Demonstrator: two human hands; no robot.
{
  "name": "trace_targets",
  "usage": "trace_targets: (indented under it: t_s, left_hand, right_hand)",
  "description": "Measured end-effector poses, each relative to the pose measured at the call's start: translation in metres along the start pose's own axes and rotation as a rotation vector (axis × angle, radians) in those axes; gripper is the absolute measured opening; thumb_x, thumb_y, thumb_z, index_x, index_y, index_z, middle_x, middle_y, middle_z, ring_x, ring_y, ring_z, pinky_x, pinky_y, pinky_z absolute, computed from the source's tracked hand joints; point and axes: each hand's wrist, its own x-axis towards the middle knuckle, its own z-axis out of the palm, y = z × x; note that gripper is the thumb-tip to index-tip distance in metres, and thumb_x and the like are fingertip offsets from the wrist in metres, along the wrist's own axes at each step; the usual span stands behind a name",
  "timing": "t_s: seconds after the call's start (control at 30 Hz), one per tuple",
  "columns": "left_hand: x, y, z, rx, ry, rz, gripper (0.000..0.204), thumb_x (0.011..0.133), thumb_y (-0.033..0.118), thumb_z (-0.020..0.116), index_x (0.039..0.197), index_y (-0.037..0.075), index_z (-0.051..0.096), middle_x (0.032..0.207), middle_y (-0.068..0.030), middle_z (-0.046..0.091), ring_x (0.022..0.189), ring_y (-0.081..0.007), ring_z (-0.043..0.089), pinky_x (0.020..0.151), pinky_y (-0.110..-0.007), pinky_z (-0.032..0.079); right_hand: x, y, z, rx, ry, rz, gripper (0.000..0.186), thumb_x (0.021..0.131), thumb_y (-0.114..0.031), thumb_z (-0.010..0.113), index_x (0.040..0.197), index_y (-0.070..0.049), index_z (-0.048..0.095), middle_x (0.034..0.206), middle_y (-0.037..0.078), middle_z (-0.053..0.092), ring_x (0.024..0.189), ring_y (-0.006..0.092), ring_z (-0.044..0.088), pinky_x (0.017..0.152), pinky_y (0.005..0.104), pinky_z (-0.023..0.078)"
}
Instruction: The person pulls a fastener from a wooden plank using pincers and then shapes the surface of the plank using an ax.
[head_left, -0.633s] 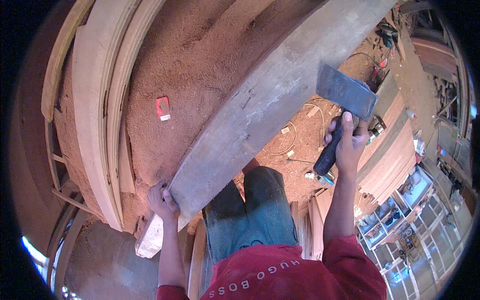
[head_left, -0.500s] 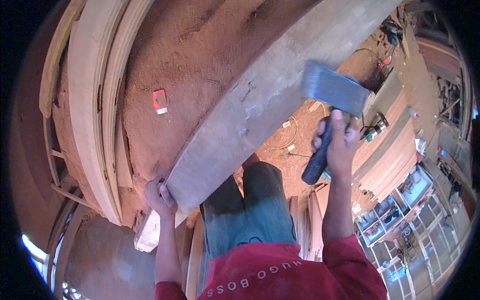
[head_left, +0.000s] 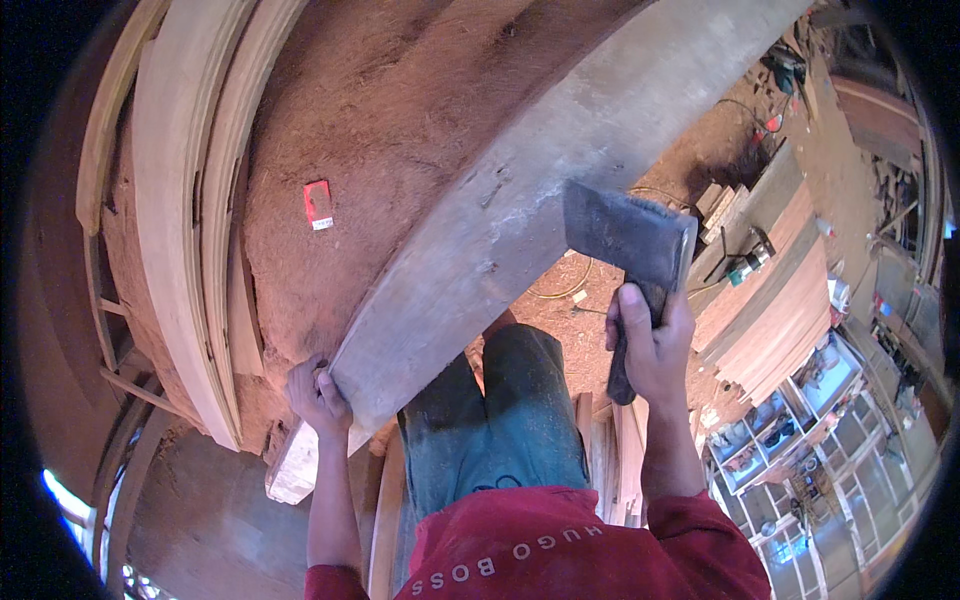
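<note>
A long pale, weathered board (head_left: pixel 500 240) runs diagonally from upper right to lower left, narrowing toward its lower end. My left hand (head_left: pixel 320 395) grips its left edge near that end, fingers curled over the rim. My right hand (head_left: pixel 650 350) is closed round the dark handle of a hatchet-like tool (head_left: pixel 625 235) with a broad, flat metal blade. The blade lies over the board's right edge; whether it touches the wood I cannot tell.
A dusty reddish wooden surface (head_left: pixel 380 130) holds a small red packet (head_left: pixel 318 203). Curved planks (head_left: pixel 175 220) lie at left. Stacked boards (head_left: pixel 770 280), a power tool (head_left: pixel 750 260) and a compartmented tray (head_left: pixel 775 435) are at right. My legs (head_left: pixel 495 420) are below the board.
The hatchet in my right hand has moved down and left, its blade now lower along the board's edge. My left hand stays on the board, shifted slightly in the view.
</note>
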Motion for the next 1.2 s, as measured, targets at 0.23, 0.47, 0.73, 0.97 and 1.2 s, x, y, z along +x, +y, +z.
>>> trace_targets:
  t_s: [0.23,0.47,0.73,0.97,1.2]
  left_hand:
    - [0.005,0.002,0.0,-0.012,0.003,-0.016,0.046,0.101,0.041,0.041,0.097,0.001,0.065,0.086,-0.0123,0.064,0.083,-0.0307,0.058,0.078,-0.04,0.041]
    - [0.0,-0.006,0.0,-0.032,0.005,0.026,0.046,0.102,0.04,0.041,0.097,0.001,0.065,0.087,-0.0135,0.064,0.083,-0.0323,0.058,0.077,-0.041,0.041]
    - [0.001,-0.004,-0.002,-0.028,0.0,0.014,0.046,0.102,0.04,0.04,0.097,0.001,0.064,0.088,-0.0133,0.064,0.084,-0.0322,0.058,0.076,-0.041,0.041]
    - [-0.003,-0.006,-0.003,0.029,0.033,0.045,0.048,0.101,0.043,0.041,0.106,0.002,0.064,0.096,-0.0135,0.064,0.093,-0.0327,0.059,0.082,-0.042,0.042]
    - [0.043,0.094,0.03,-0.372,0.028,0.489,0.064,0.084,0.061,0.064,0.122,0.01,0.062,0.131,-0.0133,0.056,0.124,-0.0349,0.053,0.109,-0.052,0.035]
  right_hand:
    - [-0.012,-0.024,0.026,-1.03,-0.487,-0.812,0.058,0.083,-0.016,0.062,0.14,-0.023,0.053,0.09,0.003,0.06,0.074,0.0216,0.06,0.062,0.0338,0.049]
    - [-0.005,-0.012,0.031,-1.158,-0.579,-0.941,0.058,0.085,-0.019,0.056,0.14,-0.035,0.052,0.085,0.001,0.051,0.073,0.0188,0.056,0.061,0.0328,0.046]
    - [-0.005,0.0,0.031,-1.131,-0.324,-0.791,0.071,0.073,-0.017,0.071,0.139,-0.038,0.055,0.085,0.001,0.054,0.069,0.0197,0.056,0.06,0.0337,0.047]
    - [0.018,-0.008,0.014,-1.234,-0.293,-0.831,0.069,0.074,-0.021,0.074,0.138,-0.041,0.056,0.084,0.0,0.057,0.065,0.018,0.058,0.056,0.0323,0.048]
    - [0.01,-0.002,0.024,-1.148,-0.297,-0.739,0.073,0.07,-0.02,0.078,0.138,-0.038,0.056,0.084,0.003,0.057,0.067,0.0206,0.06,0.058,0.0349,0.051]
